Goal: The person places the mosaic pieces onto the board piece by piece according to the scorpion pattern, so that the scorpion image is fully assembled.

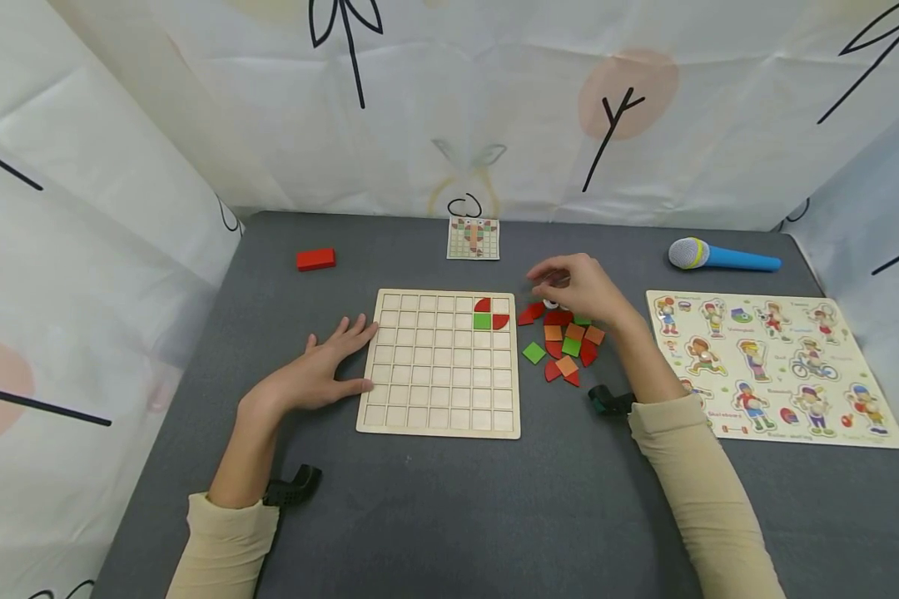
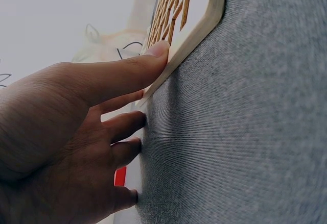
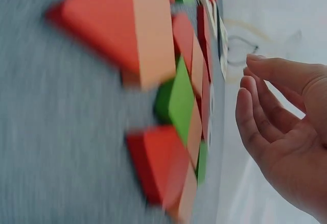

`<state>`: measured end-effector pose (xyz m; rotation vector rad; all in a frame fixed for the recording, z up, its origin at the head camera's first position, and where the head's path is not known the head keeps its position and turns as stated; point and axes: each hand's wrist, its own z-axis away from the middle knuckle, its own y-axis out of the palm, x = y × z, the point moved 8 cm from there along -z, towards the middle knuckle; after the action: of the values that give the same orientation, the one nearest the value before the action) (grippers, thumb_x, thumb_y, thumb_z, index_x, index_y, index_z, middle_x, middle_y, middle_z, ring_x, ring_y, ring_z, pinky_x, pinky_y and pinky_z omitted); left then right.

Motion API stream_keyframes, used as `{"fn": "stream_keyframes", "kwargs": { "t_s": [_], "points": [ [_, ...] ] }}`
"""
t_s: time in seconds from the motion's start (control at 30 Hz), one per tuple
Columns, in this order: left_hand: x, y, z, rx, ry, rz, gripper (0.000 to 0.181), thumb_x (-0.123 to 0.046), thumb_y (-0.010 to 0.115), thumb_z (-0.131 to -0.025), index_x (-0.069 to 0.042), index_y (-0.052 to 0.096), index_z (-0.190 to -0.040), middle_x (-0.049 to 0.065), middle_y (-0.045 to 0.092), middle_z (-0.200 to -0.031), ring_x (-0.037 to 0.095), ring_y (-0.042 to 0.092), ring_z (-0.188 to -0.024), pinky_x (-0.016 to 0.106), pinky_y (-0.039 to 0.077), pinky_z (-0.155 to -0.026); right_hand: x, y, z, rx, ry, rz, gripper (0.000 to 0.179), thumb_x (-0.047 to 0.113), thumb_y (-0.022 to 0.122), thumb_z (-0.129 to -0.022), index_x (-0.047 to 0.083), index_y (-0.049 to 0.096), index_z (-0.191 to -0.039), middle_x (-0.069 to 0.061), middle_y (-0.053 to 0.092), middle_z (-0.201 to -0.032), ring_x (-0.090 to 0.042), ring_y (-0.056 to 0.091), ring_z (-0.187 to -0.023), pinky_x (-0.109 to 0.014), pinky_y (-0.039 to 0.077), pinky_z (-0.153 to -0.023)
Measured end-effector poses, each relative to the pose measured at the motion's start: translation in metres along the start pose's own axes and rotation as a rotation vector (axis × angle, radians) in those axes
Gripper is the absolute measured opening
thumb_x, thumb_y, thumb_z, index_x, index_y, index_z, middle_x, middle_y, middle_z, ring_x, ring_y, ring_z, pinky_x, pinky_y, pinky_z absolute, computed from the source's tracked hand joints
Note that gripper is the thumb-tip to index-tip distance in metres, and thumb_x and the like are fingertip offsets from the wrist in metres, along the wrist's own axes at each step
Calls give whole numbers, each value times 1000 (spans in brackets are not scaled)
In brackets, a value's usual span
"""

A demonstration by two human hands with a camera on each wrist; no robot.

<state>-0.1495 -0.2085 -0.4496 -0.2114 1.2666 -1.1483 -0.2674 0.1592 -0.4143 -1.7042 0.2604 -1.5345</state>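
A wooden grid board (image 1: 438, 399) lies on the table, with a green square (image 1: 482, 321) and two red rounded pieces (image 1: 500, 322) in its upper right cells. My left hand (image 1: 310, 374) is spread at the board's left side; its thumb (image 2: 148, 63) touches the board's edge in the left wrist view. Above the far end of a pile of red, orange and green pieces (image 1: 572, 346) hovers my right hand (image 1: 580, 287). In the right wrist view its fingers (image 3: 260, 114) bend loosely, with nothing between them and the thumb. A green block (image 3: 179, 101) lies among the nearby pieces.
A small pattern card (image 1: 474, 240) stands at the table's back, behind the board. Left of it lies a red block (image 1: 315, 259). To the right are a toy microphone (image 1: 722, 254) and a picture puzzle board (image 1: 779, 366), partly behind the right forearm.
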Motion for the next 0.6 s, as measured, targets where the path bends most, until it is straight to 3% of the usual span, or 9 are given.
{"fn": "stream_keyframes", "kwargs": {
  "t_s": [0.07, 0.2, 0.6],
  "points": [
    [0, 0, -1, 2, -1, 1, 94, -30, 77, -102, -17, 19, -176, 17, 4, -185, 45, -5, -172, 82, -8, -127, -7, -6, 4, 0, 16, 15, 27, 7, 72, -103, -2, 76, -128, -23, 77, -125, -36, 75, -110, -30, 59, -89],
    [0, 0, -1, 3, -1, 3, 94, -30, 77, -103, -17, 19, -176, 17, 4, -185, 45, -5, -172, 82, -8, -127, -18, -15, 11, 20, 47, 73, 28, 7, 76, -100, -1, 77, -127, -24, 78, -117, -35, 74, -105, -24, 53, -81],
    [1, 0, 0, 5, 2, 0, 94, -30, 77, -103, -17, 19, -176, 17, 4, -185, 45, -4, -171, 82, -8, -127, -38, -21, 16, 55, 103, 161, 29, 15, 83, -95, -2, 79, -118, -20, 79, -105, -25, 72, -94, -26, 53, -82]
  ]
}}
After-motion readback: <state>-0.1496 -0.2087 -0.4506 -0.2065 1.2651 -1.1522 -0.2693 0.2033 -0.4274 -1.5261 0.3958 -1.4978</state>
